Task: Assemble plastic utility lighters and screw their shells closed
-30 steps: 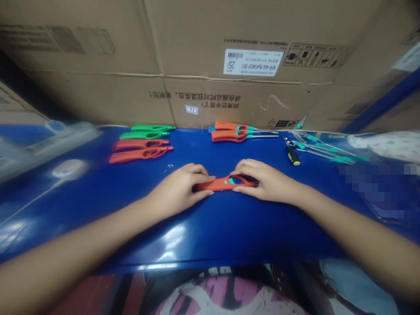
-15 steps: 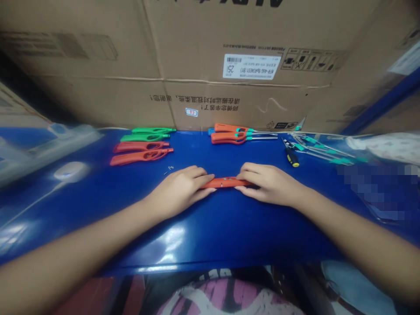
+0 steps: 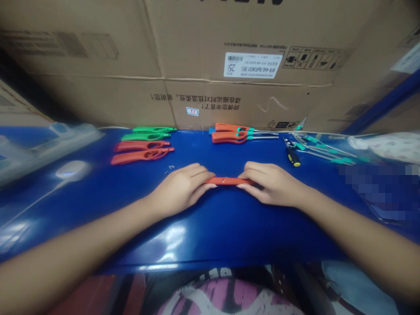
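Observation:
An orange-red lighter casing (image 3: 227, 180) is held sideways, narrow edge up, a little above or on the blue table; the exact gap cannot be made out. My left hand (image 3: 187, 186) pinches its left end between thumb and fingers. At the other end, my right hand (image 3: 271, 181) grips it the same way. Both ends are hidden by my fingers. Just left of my left hand lie a few tiny metal screws or pins (image 3: 171, 166). Past my right hand rests a black and yellow screwdriver (image 3: 293, 156).
Red casings (image 3: 141, 156) and green casings (image 3: 149, 137) lie at the back left. Orange lighters (image 3: 229, 137) with metal rods lie at the back centre. Loose metal rods with teal parts (image 3: 323, 148) are at the right. A cardboard box (image 3: 197, 57) walls the table's (image 3: 223, 232) back. A white corded device (image 3: 72, 169) sits left.
The casing has turned slightly about its length in my fingers, so the teal-grey parts in its top opening no longer show. Both hands keep their grip and have hardly moved.

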`<move>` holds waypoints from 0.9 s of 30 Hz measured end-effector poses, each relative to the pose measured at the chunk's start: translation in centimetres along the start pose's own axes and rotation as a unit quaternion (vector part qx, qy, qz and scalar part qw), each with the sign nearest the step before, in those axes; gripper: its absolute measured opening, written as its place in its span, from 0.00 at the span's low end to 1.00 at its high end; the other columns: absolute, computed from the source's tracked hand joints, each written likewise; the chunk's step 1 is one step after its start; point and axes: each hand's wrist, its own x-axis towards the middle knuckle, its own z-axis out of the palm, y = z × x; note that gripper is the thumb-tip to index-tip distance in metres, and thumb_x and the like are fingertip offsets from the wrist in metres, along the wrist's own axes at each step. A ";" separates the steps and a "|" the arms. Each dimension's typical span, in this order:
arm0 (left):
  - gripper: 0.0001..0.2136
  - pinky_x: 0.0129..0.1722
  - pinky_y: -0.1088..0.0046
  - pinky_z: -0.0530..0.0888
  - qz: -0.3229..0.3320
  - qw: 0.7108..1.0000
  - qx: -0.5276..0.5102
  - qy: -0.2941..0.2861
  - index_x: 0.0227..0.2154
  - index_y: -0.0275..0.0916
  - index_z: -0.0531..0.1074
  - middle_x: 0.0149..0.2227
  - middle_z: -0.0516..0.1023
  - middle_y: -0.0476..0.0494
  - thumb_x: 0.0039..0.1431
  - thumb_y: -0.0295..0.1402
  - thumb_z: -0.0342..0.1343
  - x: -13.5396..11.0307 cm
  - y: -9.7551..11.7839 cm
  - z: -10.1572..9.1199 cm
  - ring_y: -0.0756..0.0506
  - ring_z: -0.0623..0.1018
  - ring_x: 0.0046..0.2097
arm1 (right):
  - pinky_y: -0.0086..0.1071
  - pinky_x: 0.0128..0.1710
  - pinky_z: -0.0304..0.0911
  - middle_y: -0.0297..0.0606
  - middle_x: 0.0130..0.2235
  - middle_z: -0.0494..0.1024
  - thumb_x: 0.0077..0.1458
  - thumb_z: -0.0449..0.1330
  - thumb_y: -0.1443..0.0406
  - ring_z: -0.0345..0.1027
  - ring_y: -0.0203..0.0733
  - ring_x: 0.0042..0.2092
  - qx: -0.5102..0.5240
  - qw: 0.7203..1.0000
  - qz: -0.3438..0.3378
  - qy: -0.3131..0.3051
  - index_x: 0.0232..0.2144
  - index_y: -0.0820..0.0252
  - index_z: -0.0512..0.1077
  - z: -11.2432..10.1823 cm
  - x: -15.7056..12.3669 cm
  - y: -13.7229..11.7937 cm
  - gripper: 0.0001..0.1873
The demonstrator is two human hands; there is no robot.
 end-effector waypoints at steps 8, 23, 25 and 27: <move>0.12 0.46 0.70 0.76 0.057 0.991 -0.059 0.103 0.48 0.34 0.76 0.41 0.82 0.40 0.64 0.35 0.60 0.3 -0.6 -0.2 0.46 0.80 0.42 | 0.32 0.31 0.61 0.40 0.34 0.71 0.66 0.53 0.63 0.65 0.40 0.33 0.017 0.999 0.017 0.021 0.38 0.62 0.71 -0.7 -0.1 0.7 0.09; 0.11 0.40 0.67 0.77 0.093 0.982 -0.062 0.155 0.47 0.32 0.75 0.38 0.82 0.38 0.63 0.28 0.60 0.0 0.2 0.0 0.45 0.79 0.38 | 0.34 0.39 0.66 0.43 0.41 0.78 0.63 0.60 0.63 0.70 0.43 0.41 -0.040 0.993 -0.035 0.107 0.44 0.63 0.74 -0.2 0.4 -0.3 0.10; 0.11 0.40 0.66 0.77 0.089 0.984 -0.069 0.140 0.48 0.32 0.75 0.39 0.82 0.37 0.64 0.28 0.59 -0.1 0.6 0.3 0.45 0.79 0.38 | 0.35 0.39 0.66 0.43 0.41 0.78 0.63 0.60 0.63 0.70 0.43 0.40 -0.042 0.993 -0.046 0.103 0.44 0.63 0.74 0.1 0.5 -0.9 0.10; 0.11 0.40 0.67 0.78 0.087 0.985 -0.080 0.126 0.48 0.32 0.75 0.39 0.82 0.38 0.64 0.28 0.58 -0.1 0.9 0.6 0.45 0.79 0.38 | 0.34 0.36 0.64 0.41 0.39 0.78 0.64 0.59 0.63 0.69 0.42 0.38 -0.037 0.994 -0.047 0.095 0.42 0.63 0.74 0.4 0.5 -1.5 0.09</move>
